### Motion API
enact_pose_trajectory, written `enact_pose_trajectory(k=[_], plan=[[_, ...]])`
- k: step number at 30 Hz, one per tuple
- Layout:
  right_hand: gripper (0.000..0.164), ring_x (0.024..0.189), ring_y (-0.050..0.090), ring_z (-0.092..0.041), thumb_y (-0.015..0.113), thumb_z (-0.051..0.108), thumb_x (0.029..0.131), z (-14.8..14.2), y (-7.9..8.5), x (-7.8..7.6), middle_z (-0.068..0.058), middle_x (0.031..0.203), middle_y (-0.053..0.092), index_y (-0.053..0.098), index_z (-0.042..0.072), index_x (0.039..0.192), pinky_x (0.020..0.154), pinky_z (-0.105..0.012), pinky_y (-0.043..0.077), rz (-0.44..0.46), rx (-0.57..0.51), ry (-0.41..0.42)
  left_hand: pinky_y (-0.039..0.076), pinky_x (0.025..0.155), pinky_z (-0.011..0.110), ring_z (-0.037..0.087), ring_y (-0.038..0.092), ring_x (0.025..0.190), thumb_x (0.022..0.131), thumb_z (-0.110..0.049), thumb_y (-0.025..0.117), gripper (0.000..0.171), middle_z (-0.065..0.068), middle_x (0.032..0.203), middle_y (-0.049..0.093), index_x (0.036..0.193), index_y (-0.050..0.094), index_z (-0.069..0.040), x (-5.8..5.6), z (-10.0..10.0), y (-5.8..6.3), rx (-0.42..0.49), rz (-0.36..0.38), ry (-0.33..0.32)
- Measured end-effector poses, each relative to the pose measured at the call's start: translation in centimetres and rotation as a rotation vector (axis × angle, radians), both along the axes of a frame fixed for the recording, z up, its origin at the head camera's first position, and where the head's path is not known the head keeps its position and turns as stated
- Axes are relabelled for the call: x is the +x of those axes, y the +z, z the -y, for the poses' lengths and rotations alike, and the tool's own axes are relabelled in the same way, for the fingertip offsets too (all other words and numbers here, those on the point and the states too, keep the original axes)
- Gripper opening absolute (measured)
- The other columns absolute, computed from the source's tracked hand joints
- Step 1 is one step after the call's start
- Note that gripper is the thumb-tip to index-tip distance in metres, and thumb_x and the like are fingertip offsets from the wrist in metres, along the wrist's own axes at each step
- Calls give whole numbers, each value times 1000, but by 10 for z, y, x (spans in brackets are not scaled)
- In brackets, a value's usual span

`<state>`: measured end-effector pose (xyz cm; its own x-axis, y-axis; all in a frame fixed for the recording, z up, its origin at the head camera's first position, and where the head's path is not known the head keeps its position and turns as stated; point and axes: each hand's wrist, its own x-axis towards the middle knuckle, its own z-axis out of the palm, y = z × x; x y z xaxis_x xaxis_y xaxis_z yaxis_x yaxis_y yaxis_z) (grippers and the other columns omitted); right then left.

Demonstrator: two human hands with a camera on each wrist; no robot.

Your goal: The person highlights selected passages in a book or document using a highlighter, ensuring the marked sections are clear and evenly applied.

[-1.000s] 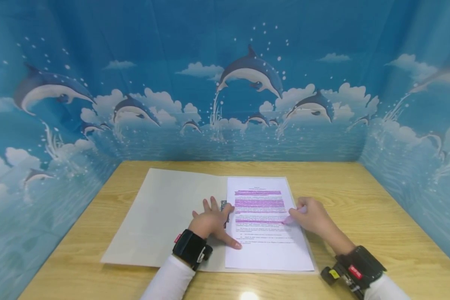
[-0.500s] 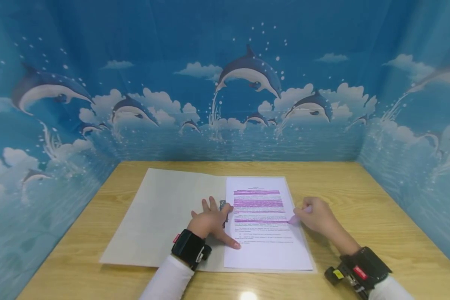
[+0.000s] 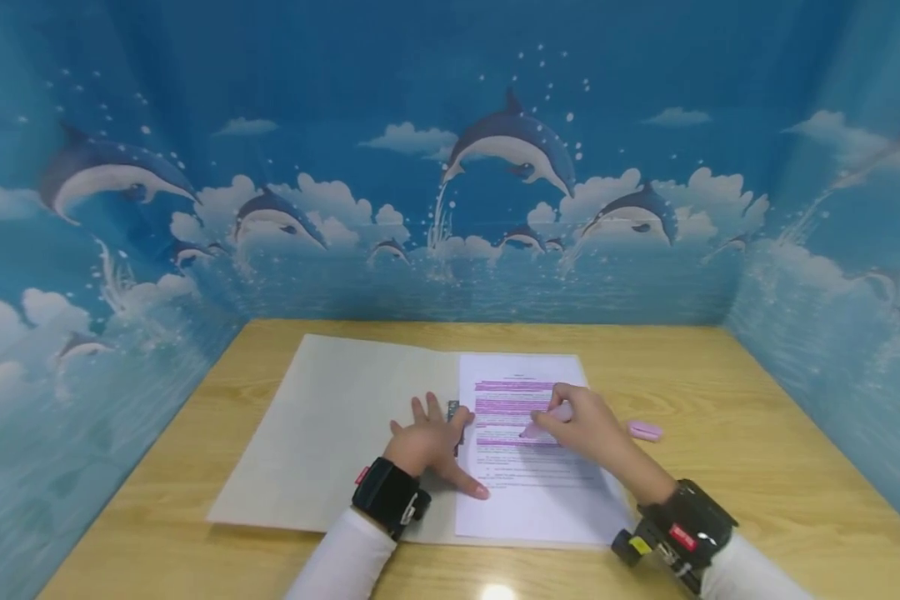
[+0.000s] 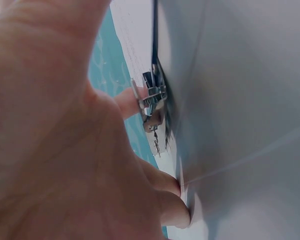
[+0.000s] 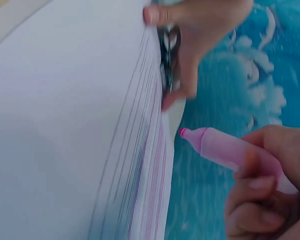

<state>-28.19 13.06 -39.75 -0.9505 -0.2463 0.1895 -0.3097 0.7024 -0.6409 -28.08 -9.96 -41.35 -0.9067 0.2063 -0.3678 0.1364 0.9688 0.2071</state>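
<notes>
My right hand (image 3: 587, 423) pinches a pale pink highlighter (image 5: 222, 148) by its barrel. Its tip points down and left, over the middle lines of a printed sheet (image 3: 528, 515). Several text lines on that sheet carry purple-pink strokes. The sheet lies on the right side of an open, light grey folder (image 3: 311, 433). With fingers spread, my left hand (image 3: 426, 446) rests across the fold, thumb and index fingertip on the paper's left edge. A metal clip (image 4: 155, 95) at the fold is partly hidden by that hand.
The highlighter's pink cap (image 3: 644, 430) lies on the wooden table (image 3: 765, 450), right of the folder. A blue curtain (image 3: 345, 283) printed with dolphins stands around the table's back and sides. Both wrists wear black camera straps.
My right hand drew the highlighter to the line's right end, then moved back left over the text. That uncovers the cap on the table. My left hand stays in place.
</notes>
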Motion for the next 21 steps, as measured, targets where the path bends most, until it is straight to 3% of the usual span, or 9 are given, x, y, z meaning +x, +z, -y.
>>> enact_pose_trajectory(k=[3,5,10,21], plan=[[26,44,57,-7,70,24,80,22,0,-3,-5,61,64,52,8,73,41,-24,44,21,-22,49,19,99,80,54,2,136,41,-76,72,121,32,154,6,144,25,-30,0,0,1,-8,-3,-5],[24,46,59,-8,72,21,77,35,-1,-4,-8,67,66,52,8,72,42,-24,45,19,-37,68,20,99,79,54,3,136,41,-77,71,122,32,154,6,144,25,-30,1,0,1,-17,-10,-6],[21,44,56,-7,69,13,72,55,-4,-7,-6,64,63,49,10,66,40,-21,40,12,-39,79,21,100,79,55,4,136,39,-78,70,124,33,154,8,144,26,-29,3,-1,1,-14,-35,1],[22,42,55,-7,68,9,72,67,-12,-10,-1,55,60,48,10,64,37,-19,39,24,-12,99,20,99,80,56,3,136,37,-79,70,124,33,154,7,142,28,-29,0,0,-3,-13,-40,6]])
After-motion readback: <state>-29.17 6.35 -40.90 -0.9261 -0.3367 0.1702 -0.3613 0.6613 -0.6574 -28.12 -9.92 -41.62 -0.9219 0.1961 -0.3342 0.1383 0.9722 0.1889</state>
